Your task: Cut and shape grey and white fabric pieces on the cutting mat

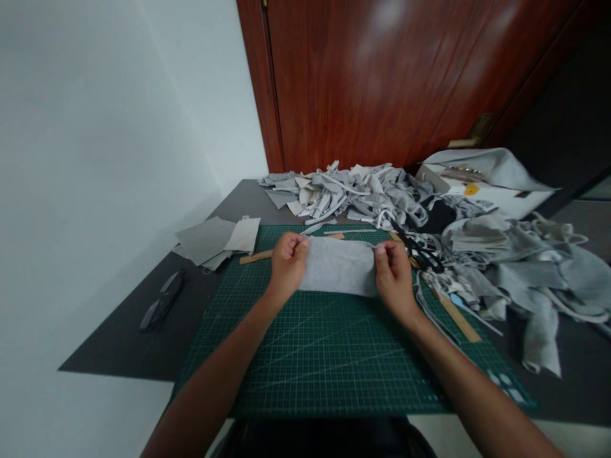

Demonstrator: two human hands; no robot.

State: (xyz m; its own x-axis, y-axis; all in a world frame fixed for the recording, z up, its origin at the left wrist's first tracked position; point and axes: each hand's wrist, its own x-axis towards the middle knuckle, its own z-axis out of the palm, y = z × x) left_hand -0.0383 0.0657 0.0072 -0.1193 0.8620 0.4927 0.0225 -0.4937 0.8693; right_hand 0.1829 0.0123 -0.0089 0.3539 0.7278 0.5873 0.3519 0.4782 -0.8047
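Head camera is showing a gray fabric rectangle (338, 267) spreading flat between two hands above a green gridded cutting mat (310, 356); whether it is touching the mat, I cannot tell. The left hand (289, 264) is pinching its ten o'clock corner, thumb closing against curled fingers; the right hand (395, 270) is gripping its two o'clock corner likewise. Around the rectangle, a heap of fabric scraps (329, 194) is lying at twelve, a white box (496, 197) is sitting at two, a wooden strip (461, 318) is resting near four, and black-framed eyeglasses (162, 300) are lying near nine.
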